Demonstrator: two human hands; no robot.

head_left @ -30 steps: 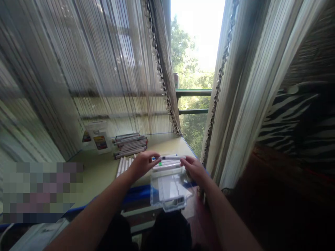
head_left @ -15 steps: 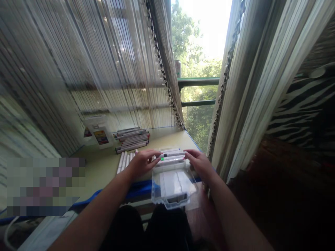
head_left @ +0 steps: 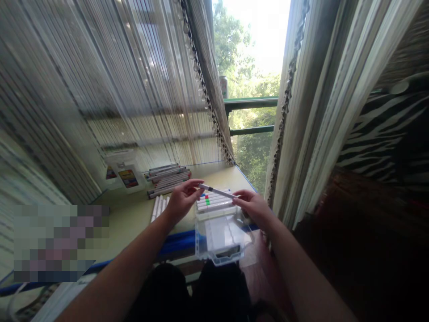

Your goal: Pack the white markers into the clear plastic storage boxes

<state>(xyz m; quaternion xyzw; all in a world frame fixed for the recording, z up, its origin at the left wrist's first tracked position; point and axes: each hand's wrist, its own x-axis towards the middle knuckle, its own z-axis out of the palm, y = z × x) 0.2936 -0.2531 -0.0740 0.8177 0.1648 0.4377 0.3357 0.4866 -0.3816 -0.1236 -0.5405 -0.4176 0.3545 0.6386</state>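
Note:
My left hand and my right hand hold one white marker between them, each pinching an end, the marker raised and tilted above a clear plastic box. The box lies open at the table's near edge, its lid hanging toward me. Several white markers with coloured bands lie side by side in the box's far half.
More white markers lie on the pale table just left of my left hand. A stack of darker markers and a printed packet sit further back by the curtains. A window gap opens to trees.
Both hands lay on the markers in the box; now they have lifted one marker up, its left end higher. The view shifted slightly.

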